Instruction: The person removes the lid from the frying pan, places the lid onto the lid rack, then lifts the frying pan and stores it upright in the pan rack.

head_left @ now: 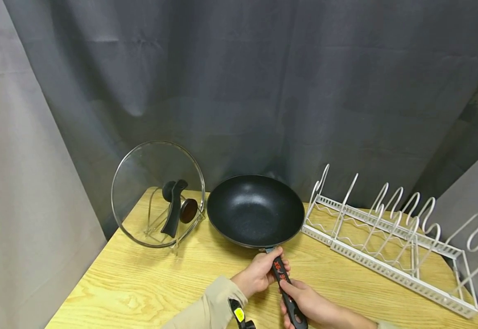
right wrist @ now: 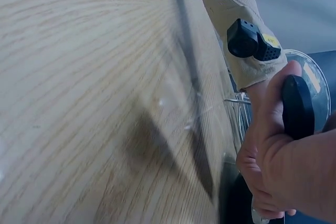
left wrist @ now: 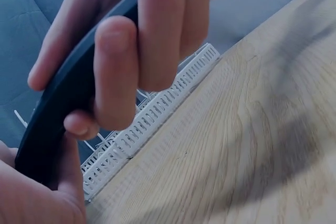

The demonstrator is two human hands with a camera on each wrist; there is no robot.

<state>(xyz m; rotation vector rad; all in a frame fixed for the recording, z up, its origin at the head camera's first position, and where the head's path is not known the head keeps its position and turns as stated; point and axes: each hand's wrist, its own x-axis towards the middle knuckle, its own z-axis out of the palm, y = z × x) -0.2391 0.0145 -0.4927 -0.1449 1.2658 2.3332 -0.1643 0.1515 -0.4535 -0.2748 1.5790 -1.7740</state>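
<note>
Black pan [head_left: 255, 210] mid-table, sitting between the glass lid [head_left: 175, 210] and the white rack [head_left: 391, 274], and I see both hands on its handle [head_left: 281, 270]: left hand [head_left: 258, 273] curled round near the pan, right hand [head_left: 306, 300] clamped lower down. I'd call this the two-handed holding step; whether the base touches the table [head_left: 132, 292], I can't tell. Any shift, I judge, wants both hands travelling together. Tight margins: lid just left, rack just right, curtain [head_left: 243, 91] behind. More room lies front left.
</note>
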